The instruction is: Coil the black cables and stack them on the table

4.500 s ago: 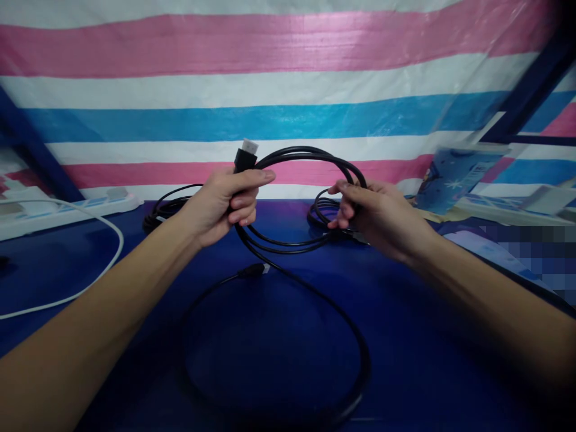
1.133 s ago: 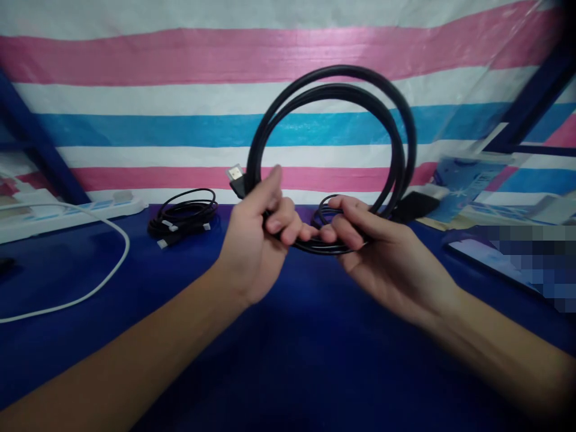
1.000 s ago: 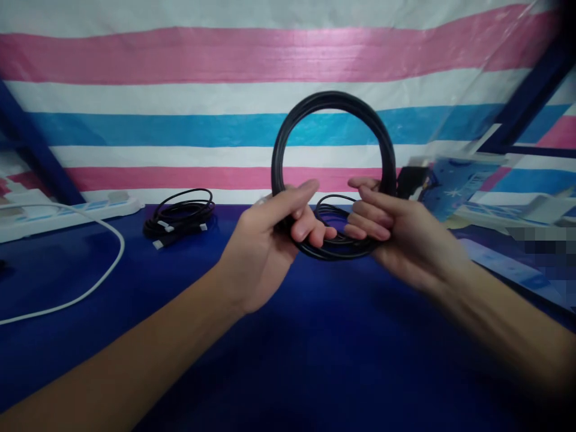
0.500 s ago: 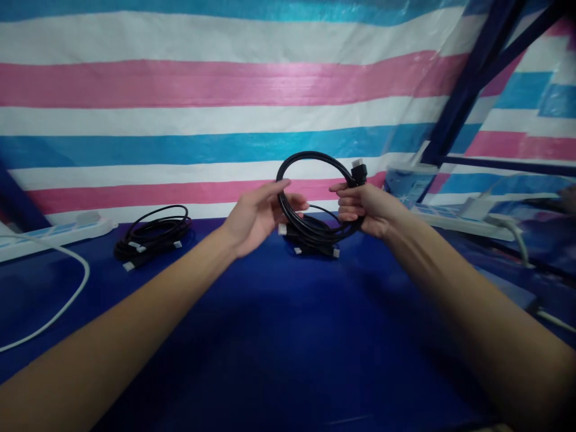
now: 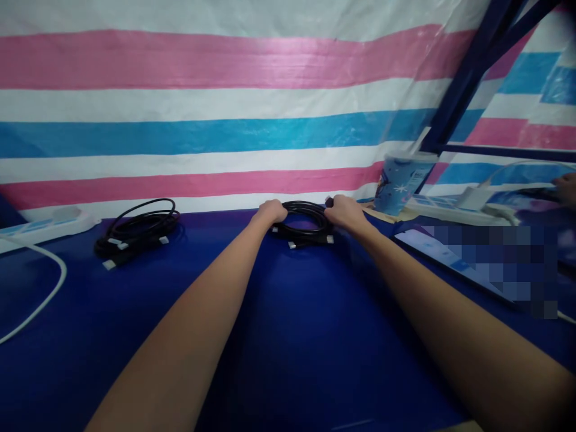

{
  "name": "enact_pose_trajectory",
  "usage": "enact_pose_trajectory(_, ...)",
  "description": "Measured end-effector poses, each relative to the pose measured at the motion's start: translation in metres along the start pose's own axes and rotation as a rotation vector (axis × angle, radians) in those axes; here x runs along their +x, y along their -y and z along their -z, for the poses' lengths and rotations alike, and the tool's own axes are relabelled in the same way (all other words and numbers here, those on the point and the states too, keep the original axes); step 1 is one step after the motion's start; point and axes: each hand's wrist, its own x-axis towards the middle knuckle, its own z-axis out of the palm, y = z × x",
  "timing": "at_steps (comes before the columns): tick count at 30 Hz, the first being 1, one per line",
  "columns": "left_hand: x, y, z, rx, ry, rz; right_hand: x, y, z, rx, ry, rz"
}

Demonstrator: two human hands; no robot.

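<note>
A coiled black cable (image 5: 308, 205) lies at the back of the blue table, on top of a second black cable (image 5: 310, 242) whose light-tipped plugs stick out at the front. My left hand (image 5: 270, 213) is closed on the coil's left side, with its fingertips partly hidden. On the right side, my right hand (image 5: 345, 212) is closed round the coil, and a dark plug pokes out beside its fingers. Farther left rests another black cable bundle (image 5: 139, 231), its plugs facing forward and one loop standing up.
A patterned blue cup (image 5: 402, 183) with a straw stands behind my right hand. A flat screen device (image 5: 450, 255) lies beside my right forearm. White power strips (image 5: 58, 222) sit at both sides, with a white cord (image 5: 56, 288) at left. Another person's hand (image 5: 566, 187) shows at far right.
Both hands have lowered the coiled cable from the air onto the second cable. My left hand has closed on its left side. The view has shifted slightly downward.
</note>
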Motion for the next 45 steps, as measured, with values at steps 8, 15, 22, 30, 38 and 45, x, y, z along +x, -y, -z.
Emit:
enact_pose_trajectory(8,0.003,0.008,0.005,-0.04,0.006,-0.039,-0.01,0.005,0.011,-0.16,0.097,0.026)
enact_pose_trajectory(15,0.001,0.005,0.01,-0.027,0.004,-0.153,-0.003,0.002,0.006,-0.191,0.013,0.098)
enact_pose_trajectory(22,-0.046,0.03,0.07,0.168,-0.256,-0.24,-0.016,0.02,0.004,-0.145,-0.271,0.32)
enact_pose_trajectory(30,-0.136,0.163,0.143,0.264,-0.22,0.027,-0.06,0.063,-0.008,0.015,-0.415,0.732)
enact_pose_trajectory(38,-0.143,0.173,0.149,0.25,-0.344,0.081,-0.069,0.066,-0.017,0.0,-0.366,0.821)
enact_pose_trajectory(45,-0.156,0.169,0.17,-0.003,-0.927,0.068,-0.071,0.067,-0.017,0.025,-0.405,0.876)
